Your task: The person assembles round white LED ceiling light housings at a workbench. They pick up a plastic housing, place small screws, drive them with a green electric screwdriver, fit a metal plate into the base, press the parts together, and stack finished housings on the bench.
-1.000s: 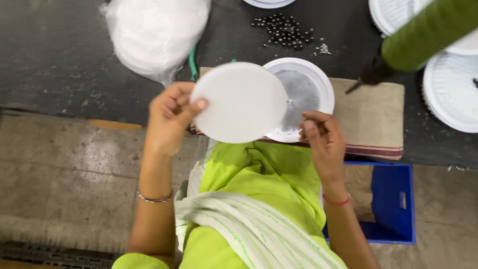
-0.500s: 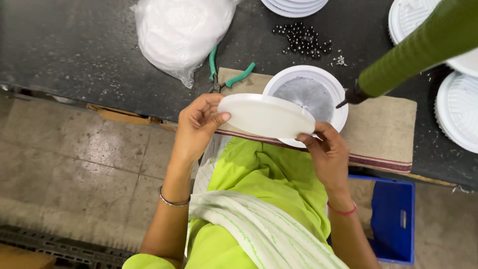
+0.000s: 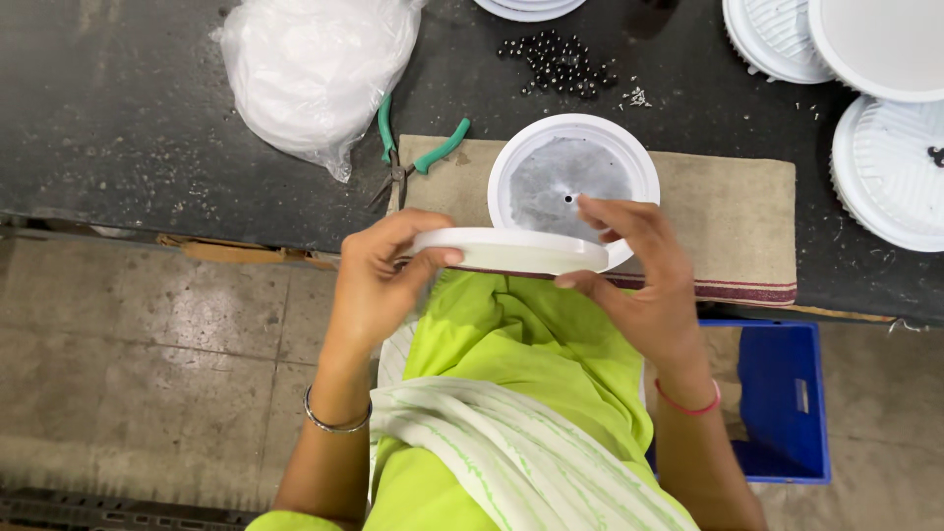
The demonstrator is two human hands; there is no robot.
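I hold a flat white round disc [image 3: 511, 252] edge-on between both hands, just in front of the table edge. My left hand [image 3: 379, 275] grips its left rim with thumb on top. My right hand [image 3: 639, 270] pinches its right rim, fingers spread over it. Right behind the disc, a white round housing [image 3: 573, 177] with a grey inner face and a small centre hole lies on a beige cloth mat [image 3: 728, 221]. Green-handled pliers [image 3: 411, 157] rest at the mat's left corner.
A dark worktable [image 3: 128, 118] carries a clear plastic bag of white parts [image 3: 315, 69], a scatter of small black beads [image 3: 560, 64], and several white round housings [image 3: 890, 177] at the right and top. A blue crate [image 3: 782, 403] stands on the floor at my right.
The disc has tipped from face-up to nearly flat and edge-on and has come lower toward me. The green sleeve of another person at the upper right is gone from view.
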